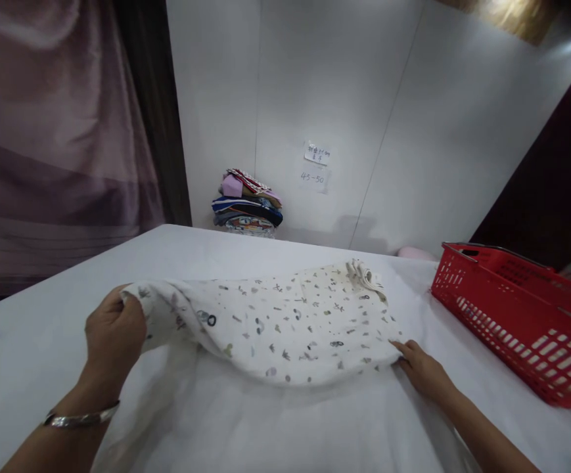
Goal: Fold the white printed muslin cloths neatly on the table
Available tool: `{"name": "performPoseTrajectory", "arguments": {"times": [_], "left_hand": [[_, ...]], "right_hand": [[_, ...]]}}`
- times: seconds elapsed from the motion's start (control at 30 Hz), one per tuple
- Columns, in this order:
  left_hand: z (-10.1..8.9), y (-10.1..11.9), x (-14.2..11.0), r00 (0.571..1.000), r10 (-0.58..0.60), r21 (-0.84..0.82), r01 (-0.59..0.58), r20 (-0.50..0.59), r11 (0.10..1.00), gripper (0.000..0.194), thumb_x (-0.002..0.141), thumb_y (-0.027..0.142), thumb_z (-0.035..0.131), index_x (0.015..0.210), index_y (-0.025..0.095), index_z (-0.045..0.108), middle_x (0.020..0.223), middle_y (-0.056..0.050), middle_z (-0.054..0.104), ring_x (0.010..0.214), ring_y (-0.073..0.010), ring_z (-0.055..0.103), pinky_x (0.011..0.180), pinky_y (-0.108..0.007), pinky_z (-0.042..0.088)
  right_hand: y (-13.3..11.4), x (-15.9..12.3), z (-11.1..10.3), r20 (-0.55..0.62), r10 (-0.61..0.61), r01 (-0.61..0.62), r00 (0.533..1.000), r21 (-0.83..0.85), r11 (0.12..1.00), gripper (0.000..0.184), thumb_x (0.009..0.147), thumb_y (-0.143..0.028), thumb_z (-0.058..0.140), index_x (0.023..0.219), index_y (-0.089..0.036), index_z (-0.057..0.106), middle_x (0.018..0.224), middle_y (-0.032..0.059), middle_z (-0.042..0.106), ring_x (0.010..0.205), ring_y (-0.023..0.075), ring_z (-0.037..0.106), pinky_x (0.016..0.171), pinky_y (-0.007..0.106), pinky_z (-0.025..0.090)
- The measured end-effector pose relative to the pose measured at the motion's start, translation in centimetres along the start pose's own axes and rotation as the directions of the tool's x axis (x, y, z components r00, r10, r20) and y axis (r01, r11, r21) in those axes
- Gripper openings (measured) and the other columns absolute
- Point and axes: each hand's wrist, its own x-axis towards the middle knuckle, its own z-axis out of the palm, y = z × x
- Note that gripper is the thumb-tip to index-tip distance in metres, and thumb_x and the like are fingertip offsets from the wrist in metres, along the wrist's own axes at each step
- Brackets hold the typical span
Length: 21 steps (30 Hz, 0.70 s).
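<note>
A small white garment [285, 315] with a scattered print lies spread across the white table [43, 335]. My left hand [115, 332] is closed on the garment's left end and lifts it a little off the table; a metal bangle sits on that wrist. My right hand [420, 368] pinches the garment's right front edge, low against the table. A ribbed cuff of the garment is bunched at its far right corner [364, 272].
A red plastic basket [522, 322] stands on the table at the right. A stack of folded clothes [248, 203] sits at the far edge by the white wall, with paper notes [317, 164] stuck above. A curtain [53, 131] hangs at the left.
</note>
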Motion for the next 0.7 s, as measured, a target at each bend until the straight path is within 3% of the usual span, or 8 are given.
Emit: {"name": "performPoseTrajectory", "arguments": {"times": [0.1,0.17,0.27,0.37,0.47,0.57,0.63,0.7], "left_hand": [[-1.1,0.6,-0.3,0.998,0.056,-0.001,-0.056,-0.014,0.998,0.035,0.073,0.034,0.042,0.098,0.022,0.063,0.082,0.001,0.063,0.075,-0.0164,0.058,0.066,-0.026,0.05],[-2.1,0.0,0.1,0.977,0.17,0.054,-0.178,0.128,0.982,0.036,0.072,0.037,0.042,0.096,0.024,0.065,0.098,0.001,0.066,0.092,-0.0193,0.059,0.084,-0.029,0.047],[-3.5,-1.9,1.0,0.876,0.14,0.118,-0.217,0.462,0.969,0.04,0.07,0.043,0.044,0.097,0.025,0.067,0.108,0.002,0.066,0.1,-0.0213,0.058,0.091,-0.03,0.045],[-4.4,-3.1,1.3,0.748,-0.026,0.186,-0.132,0.663,0.974,0.049,0.068,0.05,0.047,0.106,0.025,0.066,0.106,0.001,0.067,0.091,-0.0223,0.062,0.081,-0.032,0.051],[-5.0,-2.7,0.8,0.711,-0.052,0.161,-0.088,0.702,0.983,0.054,0.065,0.058,0.05,0.107,0.029,0.067,0.113,0.003,0.065,0.105,-0.0253,0.058,0.092,-0.037,0.047],[-5.6,-2.0,0.7,0.664,-0.027,0.091,-0.062,0.747,0.994,0.054,0.064,0.066,0.051,0.105,0.035,0.068,0.119,0.007,0.062,0.121,-0.0255,0.048,0.107,-0.038,0.033],[-5.8,-2.2,1.1,0.63,-0.045,0.086,-0.034,0.775,0.996,0.054,0.064,0.069,0.051,0.103,0.037,0.069,0.121,0.007,0.061,0.123,-0.0259,0.047,0.108,-0.038,0.032],[-5.9,-3.0,1.6,0.627,-0.085,0.114,-0.005,0.774,0.994,0.053,0.06,0.071,0.052,0.099,0.039,0.07,0.119,0.007,0.062,0.122,-0.0278,0.048,0.107,-0.039,0.035]], "right_hand": [[0.7,0.8,-1.3,0.007,-0.007,0.006,1.0,0.134,0.991,0.025,0.068,-0.043,0.052,0.088,-0.04,0.068,0.092,0.0099,0.066,0.094,0.0331,0.061,0.085,0.048,0.045],[2.0,0.6,-2.3,0.085,0.096,-0.113,0.992,0.229,0.967,0.024,0.067,-0.047,0.054,0.085,-0.039,0.068,0.073,0.0092,0.065,0.079,0.0307,0.064,0.073,0.046,0.047],[4.5,-0.4,-4.0,0.22,0.255,-0.315,0.942,0.304,0.899,0.032,0.059,-0.053,0.057,0.083,-0.036,0.07,0.052,0.008,0.055,0.049,0.0226,0.057,0.045,0.037,0.038],[5.9,-1.5,-5.9,0.28,0.341,-0.412,0.897,0.258,0.874,0.052,0.052,-0.054,0.055,0.094,-0.028,0.07,0.047,0.0067,0.051,0.039,0.0147,0.051,0.041,0.032,0.032],[5.7,-2.0,-8.0,0.353,0.401,-0.473,0.845,0.146,0.869,0.056,0.049,-0.053,0.051,0.095,-0.026,0.07,0.06,0.0132,0.06,0.033,0.0112,0.049,0.038,0.03,0.029],[4.9,-1.9,-9.8,0.503,0.394,-0.502,0.769,0.094,0.86,0.035,0.05,-0.048,0.057,0.077,-0.031,0.069,0.076,0.018,0.065,0.034,0.0136,0.054,0.036,0.029,0.027],[4.2,-1.3,-10.8,0.597,0.423,-0.548,0.681,0.033,0.835,0.028,0.049,-0.048,0.057,0.069,-0.03,0.067,0.071,0.0158,0.067,0.035,0.015,0.056,0.035,0.027,0.028],[2.9,-0.1,-11.6,0.618,0.469,-0.589,0.631,-0.011,0.808,0.022,0.047,-0.044,0.06,0.06,-0.027,0.064,0.059,0.0133,0.065,0.032,0.016,0.055,0.032,0.024,0.026]]}}
